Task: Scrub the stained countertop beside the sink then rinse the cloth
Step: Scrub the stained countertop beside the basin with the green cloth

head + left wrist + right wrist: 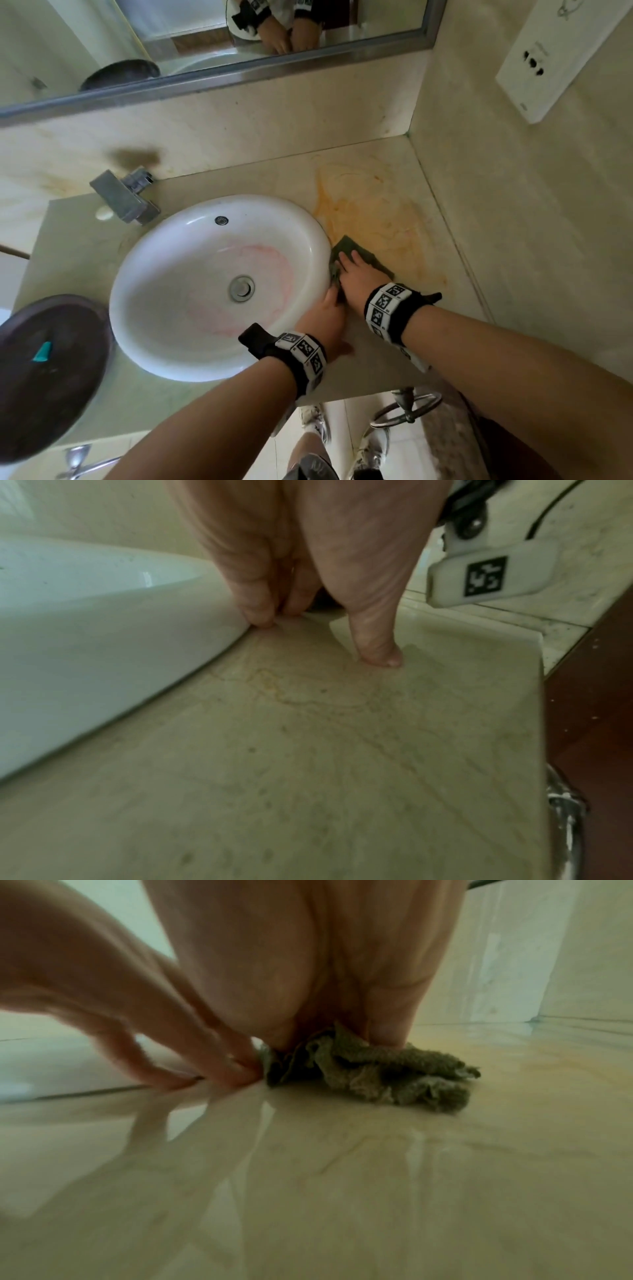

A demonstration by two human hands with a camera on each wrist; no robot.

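A dark green cloth (371, 258) lies on the beige countertop (394, 342), at the near edge of an orange stain (370, 209) just right of the white sink (191, 346). My right hand (356, 274) lies flat on the cloth with its fingers spread and presses it down. In the right wrist view the cloth (404, 1077) is bunched under my right hand (308, 988). My left hand (327, 317) rests beside the sink rim, and its fingertips (240, 1069) touch the cloth's left edge. In the left wrist view the left fingers (260, 615) stand on the countertop (308, 750), thumb apart.
A chrome faucet (125, 197) stands behind the sink, and a dark round lid (48, 373) lies to the left. A wall (513, 222) closes the counter on the right, with a white socket plate (555, 58). A mirror (205, 41) hangs above. The counter's front edge (370, 394) is near my wrists.
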